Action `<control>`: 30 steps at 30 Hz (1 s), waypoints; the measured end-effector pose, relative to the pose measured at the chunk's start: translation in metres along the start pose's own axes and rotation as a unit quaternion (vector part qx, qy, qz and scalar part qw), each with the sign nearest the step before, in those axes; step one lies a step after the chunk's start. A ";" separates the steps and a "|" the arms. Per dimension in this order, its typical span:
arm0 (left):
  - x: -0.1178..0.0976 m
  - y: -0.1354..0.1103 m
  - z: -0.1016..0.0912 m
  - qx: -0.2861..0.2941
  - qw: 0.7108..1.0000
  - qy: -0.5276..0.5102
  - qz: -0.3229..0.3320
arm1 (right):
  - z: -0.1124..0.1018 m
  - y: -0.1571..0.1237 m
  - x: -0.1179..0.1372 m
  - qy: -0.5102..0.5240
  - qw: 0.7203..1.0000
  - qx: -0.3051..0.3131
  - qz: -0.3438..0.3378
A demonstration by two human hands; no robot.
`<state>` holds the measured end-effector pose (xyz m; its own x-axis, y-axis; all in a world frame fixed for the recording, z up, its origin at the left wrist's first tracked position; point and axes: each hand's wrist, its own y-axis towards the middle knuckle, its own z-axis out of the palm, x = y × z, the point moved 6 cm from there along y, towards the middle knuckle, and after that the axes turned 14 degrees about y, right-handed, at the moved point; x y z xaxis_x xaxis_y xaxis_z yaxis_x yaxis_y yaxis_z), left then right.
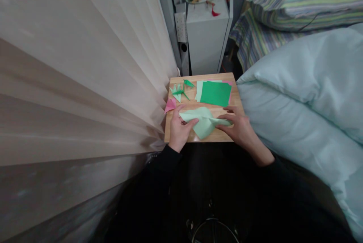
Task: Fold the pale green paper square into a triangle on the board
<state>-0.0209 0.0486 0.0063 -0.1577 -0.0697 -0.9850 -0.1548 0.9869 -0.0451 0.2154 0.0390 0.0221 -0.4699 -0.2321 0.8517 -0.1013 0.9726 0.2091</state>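
A pale green sheet of origami paper is pinched between my two hands just over the front of a small wooden table. Its middle is creased and bulges, with one corner pointing toward me. My left hand grips the left corner between thumb and fingers. At the opposite corner, my right hand closes thumb and fingers on the paper. Beyond them lies a stack of square sheets, dark green paper on top. Folded green paper cranes and a pink folded piece sit at the table's left.
A pleated curtain hangs close along the left. On the right, a bed with a light blue quilt and striped pillows borders the table. Behind stands a white cabinet with small ornaments on top. A metal ring base shows below.
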 end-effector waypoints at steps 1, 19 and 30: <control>-0.001 -0.001 0.002 0.007 1.000 0.008 0.002 | 0.002 -0.001 0.005 -0.039 0.999 0.008 -0.019; -0.015 -0.008 0.009 0.054 0.992 0.098 0.055 | 0.028 -0.005 0.030 0.167 0.979 0.098 0.064; -0.007 -0.014 0.021 0.113 0.993 0.002 -0.037 | 0.041 -0.007 0.022 0.283 0.942 0.111 0.140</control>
<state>0.0026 0.0379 0.0104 -0.1574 -0.1439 -0.9770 0.0568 0.9864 -0.1544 0.1702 0.0273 0.0193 0.0311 0.1248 0.9917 -0.2531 0.9608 -0.1130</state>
